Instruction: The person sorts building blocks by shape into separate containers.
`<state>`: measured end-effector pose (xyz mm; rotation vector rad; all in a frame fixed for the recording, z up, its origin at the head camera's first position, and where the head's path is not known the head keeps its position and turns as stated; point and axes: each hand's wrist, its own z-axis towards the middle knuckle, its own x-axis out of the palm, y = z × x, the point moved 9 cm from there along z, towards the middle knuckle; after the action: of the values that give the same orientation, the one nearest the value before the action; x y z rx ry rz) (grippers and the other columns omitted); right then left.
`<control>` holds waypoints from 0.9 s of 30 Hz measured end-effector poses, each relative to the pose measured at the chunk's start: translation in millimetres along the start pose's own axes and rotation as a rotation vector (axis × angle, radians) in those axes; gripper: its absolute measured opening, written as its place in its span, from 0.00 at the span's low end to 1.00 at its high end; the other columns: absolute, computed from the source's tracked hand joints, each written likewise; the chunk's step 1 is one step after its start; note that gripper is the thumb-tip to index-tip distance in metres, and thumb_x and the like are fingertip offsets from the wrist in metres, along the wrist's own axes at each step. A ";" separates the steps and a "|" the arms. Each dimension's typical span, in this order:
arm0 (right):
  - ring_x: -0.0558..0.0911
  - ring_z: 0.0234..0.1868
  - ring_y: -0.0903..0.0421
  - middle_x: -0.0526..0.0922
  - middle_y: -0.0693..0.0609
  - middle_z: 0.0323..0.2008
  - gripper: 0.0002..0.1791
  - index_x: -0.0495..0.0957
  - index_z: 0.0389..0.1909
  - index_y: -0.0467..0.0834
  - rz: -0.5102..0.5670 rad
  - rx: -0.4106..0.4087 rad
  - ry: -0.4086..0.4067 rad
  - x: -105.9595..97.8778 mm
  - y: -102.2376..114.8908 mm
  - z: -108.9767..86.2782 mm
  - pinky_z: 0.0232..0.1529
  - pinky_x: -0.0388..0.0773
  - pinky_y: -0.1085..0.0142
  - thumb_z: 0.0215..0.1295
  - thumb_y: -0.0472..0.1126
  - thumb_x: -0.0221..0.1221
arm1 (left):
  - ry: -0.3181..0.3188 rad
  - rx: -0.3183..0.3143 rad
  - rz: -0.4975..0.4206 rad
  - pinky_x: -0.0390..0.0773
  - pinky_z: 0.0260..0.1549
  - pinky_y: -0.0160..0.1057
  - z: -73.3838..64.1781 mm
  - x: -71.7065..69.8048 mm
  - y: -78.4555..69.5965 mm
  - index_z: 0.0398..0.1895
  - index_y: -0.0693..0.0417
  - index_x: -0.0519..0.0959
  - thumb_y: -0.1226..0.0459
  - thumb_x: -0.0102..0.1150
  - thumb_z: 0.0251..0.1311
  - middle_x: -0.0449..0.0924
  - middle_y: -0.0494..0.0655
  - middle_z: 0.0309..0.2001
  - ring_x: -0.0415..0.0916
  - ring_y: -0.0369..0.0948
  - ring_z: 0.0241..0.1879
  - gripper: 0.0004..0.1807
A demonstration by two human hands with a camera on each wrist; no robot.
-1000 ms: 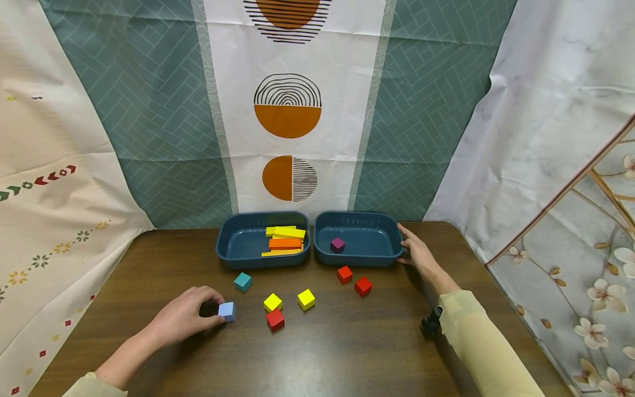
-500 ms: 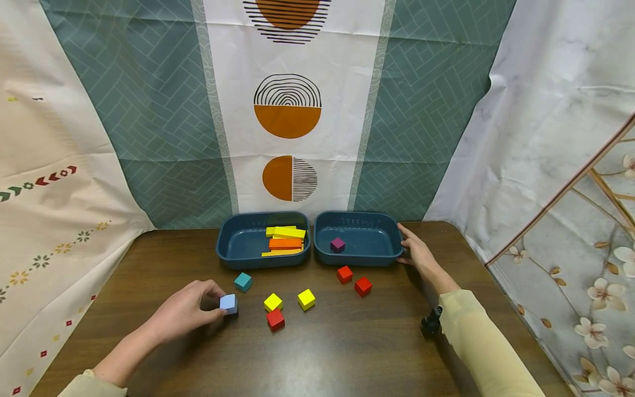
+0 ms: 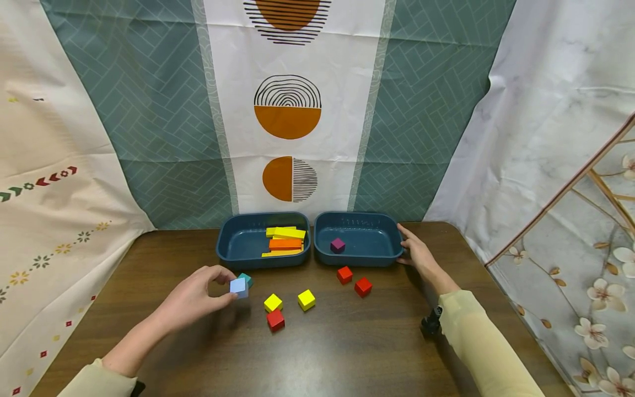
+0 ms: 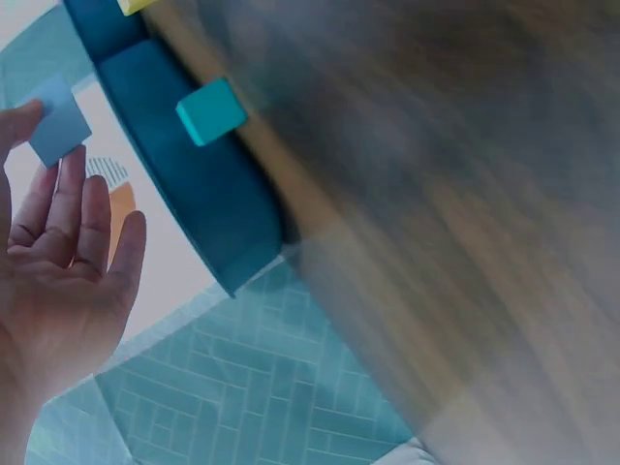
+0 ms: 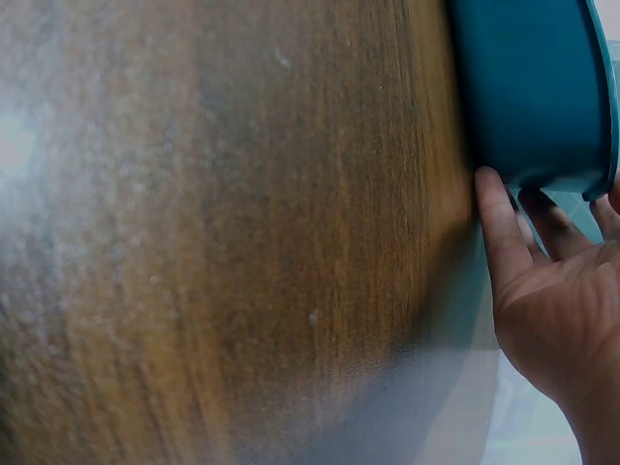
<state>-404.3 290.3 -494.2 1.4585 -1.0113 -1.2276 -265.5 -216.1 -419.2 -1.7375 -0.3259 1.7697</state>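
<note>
Between thumb and fingertips my left hand (image 3: 195, 300) pinches a light blue cube (image 3: 239, 288), held up off the table. Just behind it in the head view is a teal cube (image 3: 246, 279), partly hidden by it; the left wrist view shows the teal cube (image 4: 211, 111) in front of the left tray's wall. My right hand (image 3: 421, 256) touches the right end of the right blue tray (image 3: 358, 260). In the right wrist view its extended fingers (image 5: 504, 228) lie against the tray's end wall (image 5: 533, 107). A purple cube (image 3: 337, 245) sits inside that tray.
The left blue tray (image 3: 233, 261) holds several yellow and orange blocks (image 3: 285, 243). On the table stand two yellow cubes (image 3: 306, 299), a red cube (image 3: 275, 320) touching or close to one of them, and two more red cubes (image 3: 363, 286) before the right tray. Curtains hang behind.
The light blue cube has risen from the table in my left hand and moved forward and to the right, over toward the teal cube. My right hand stays at the tray.
</note>
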 end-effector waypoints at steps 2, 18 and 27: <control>0.59 0.73 0.33 0.41 0.43 0.82 0.35 0.48 0.83 0.52 0.000 -0.001 -0.002 -0.2 -0.2 0.0 0.64 0.68 0.35 0.77 0.36 0.35 | -0.012 0.007 -0.017 0.78 0.47 0.51 3.4 -1.0 -5.0 0.45 0.41 0.83 0.49 0.75 0.57 0.80 0.40 0.44 0.76 0.46 0.48 0.17; 0.57 0.75 0.33 0.40 0.43 0.82 0.35 0.47 0.83 0.52 -0.010 0.017 -0.007 0.0 -2.6 1.0 0.64 0.69 0.37 0.77 0.36 0.34 | -0.079 0.096 -0.046 0.81 0.46 0.48 40.8 7.5 -49.3 0.50 0.42 0.83 0.54 0.74 0.59 0.80 0.41 0.47 0.75 0.43 0.49 0.17; 0.56 0.75 0.33 0.39 0.44 0.82 0.35 0.47 0.83 0.51 0.027 0.036 -0.001 1.4 2.9 -1.9 0.64 0.67 0.35 0.78 0.35 0.33 | -0.092 0.122 -0.048 0.80 0.47 0.47 70.2 10.8 -74.5 0.52 0.46 0.83 0.51 0.74 0.59 0.81 0.43 0.49 0.75 0.43 0.49 0.20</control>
<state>-402.2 288.6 -491.6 1.4674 -1.0558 -1.1963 -313.0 -134.8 -377.6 -1.5550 -0.2900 1.7996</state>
